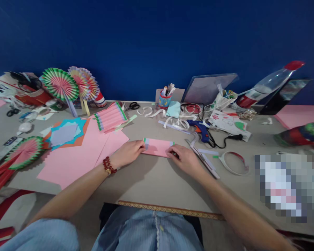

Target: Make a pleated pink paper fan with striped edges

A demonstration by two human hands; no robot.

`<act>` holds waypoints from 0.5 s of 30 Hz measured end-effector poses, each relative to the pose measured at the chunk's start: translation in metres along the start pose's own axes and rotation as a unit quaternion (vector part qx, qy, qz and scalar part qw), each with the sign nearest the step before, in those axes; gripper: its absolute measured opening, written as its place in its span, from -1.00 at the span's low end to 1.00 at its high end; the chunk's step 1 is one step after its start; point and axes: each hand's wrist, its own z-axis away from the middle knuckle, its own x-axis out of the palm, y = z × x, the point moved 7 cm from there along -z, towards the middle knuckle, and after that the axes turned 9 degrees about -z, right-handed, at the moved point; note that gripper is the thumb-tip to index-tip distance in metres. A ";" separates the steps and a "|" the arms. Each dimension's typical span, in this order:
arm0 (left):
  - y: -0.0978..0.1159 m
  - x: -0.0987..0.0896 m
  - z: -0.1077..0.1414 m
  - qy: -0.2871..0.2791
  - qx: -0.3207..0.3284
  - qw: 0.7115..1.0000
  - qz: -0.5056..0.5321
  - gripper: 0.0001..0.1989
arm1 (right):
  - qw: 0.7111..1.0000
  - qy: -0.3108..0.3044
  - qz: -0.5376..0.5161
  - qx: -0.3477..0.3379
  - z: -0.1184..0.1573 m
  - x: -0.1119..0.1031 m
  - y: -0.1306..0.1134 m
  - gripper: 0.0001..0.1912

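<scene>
A folded pink paper strip (pixel 157 147) with green and lavender bands at its ends is held between my two hands, near the middle of the table. My left hand (pixel 133 150) wears a dark red bead bracelet at the wrist and pinches the strip's left end. At the right end, the bent fingers of my right hand (pixel 181 157) grip the paper. Further back on the left lies a pleated pink paper (pixel 111 117) with similar coloured edges. Silver scissors or a cutter, not clear which, lie just right of my right hand (pixel 204 161).
Pink sheets (pixel 75 164) and blue star-like papers (pixel 65 134) cover the left. Paper fans (pixel 60 84) stand behind them. A blue glue gun (pixel 202 130), white strips, a pen cup (pixel 164 100), a white headband (pixel 232 167) and a tilted bottle (pixel 267 85) are towards the back and right.
</scene>
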 end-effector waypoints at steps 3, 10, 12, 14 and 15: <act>0.000 -0.001 -0.005 -0.025 0.002 1.000 -0.004 -0.88 | 1.000 -0.001 -0.005 0.005 -0.001 0.000 0.002 -0.88; 0.000 -0.003 -0.008 -0.020 0.012 1.000 0.016 -0.85 | 1.000 -0.002 -0.002 -0.001 -0.002 0.000 0.000 -0.88; -0.001 -0.002 -0.008 -0.021 0.012 0.999 0.021 -0.86 | 1.000 -0.003 -0.003 -0.002 -0.002 0.000 0.000 -0.88; -0.002 -0.001 -0.007 -0.023 0.011 0.999 0.022 -0.87 | 1.000 -0.003 -0.002 -0.004 -0.002 0.000 0.000 -0.88; -0.002 -0.001 -0.007 -0.023 0.012 0.999 0.021 -0.87 | 1.000 -0.002 -0.001 -0.005 -0.002 0.000 0.000 -0.89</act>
